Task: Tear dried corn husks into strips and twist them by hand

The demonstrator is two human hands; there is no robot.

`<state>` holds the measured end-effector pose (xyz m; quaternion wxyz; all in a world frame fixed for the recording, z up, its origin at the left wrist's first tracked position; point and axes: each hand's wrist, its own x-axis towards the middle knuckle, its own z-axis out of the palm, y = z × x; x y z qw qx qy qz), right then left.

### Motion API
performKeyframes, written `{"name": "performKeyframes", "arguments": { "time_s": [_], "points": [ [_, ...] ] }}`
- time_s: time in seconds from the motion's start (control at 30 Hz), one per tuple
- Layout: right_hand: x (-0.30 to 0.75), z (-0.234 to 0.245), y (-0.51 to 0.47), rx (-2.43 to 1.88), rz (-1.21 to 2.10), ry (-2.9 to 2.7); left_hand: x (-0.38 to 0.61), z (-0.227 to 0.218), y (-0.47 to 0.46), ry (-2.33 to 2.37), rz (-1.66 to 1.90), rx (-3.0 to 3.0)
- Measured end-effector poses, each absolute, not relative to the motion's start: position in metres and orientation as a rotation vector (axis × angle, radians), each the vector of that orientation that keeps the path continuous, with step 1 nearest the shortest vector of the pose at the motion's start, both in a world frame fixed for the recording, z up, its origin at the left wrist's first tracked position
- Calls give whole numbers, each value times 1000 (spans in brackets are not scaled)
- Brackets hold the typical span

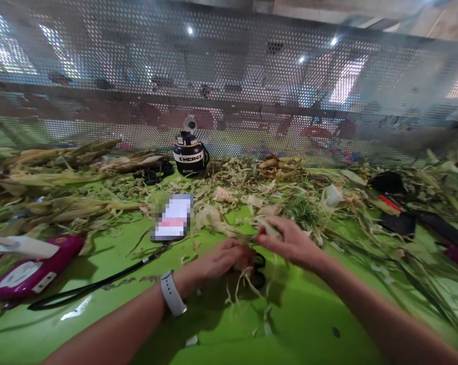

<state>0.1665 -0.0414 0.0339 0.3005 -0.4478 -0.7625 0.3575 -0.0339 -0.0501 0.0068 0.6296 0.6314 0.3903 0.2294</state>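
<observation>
My left hand, with a pale watch strap at its wrist, is closed around dry corn husk; thin pale strands hang below its fingers. To its right my right hand is closed too, thumb and fingers pinching a pale strip of husk. It is slightly blurred. Black looped handles, apparently scissors, lie on the green table beside my left hand, partly hidden by it. Just beyond both hands rests a pale, bunched piece of corn husk.
A phone with a black strap lies left of centre. At far left sits a magenta power strip with a white plug. A black "ENERGY" jug stands before a perforated metal screen. Dry husks cover the back and both sides.
</observation>
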Motion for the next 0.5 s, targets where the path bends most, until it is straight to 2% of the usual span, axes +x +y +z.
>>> {"name": "performKeyframes", "arguments": {
  "time_s": [0.1, 0.33, 0.5],
  "points": [
    [147, 25, -53, -1030, 841, -2091, -30, 5, -53, 1010, 453, 1410],
    [134, 9, -56, -860, 1687, -1122, -27, 14, -57, 719, 462, 1378],
    [135, 7, -55, -736, 1957, -928, -33, 16, -55, 572, 393, 1498]
  ]
}}
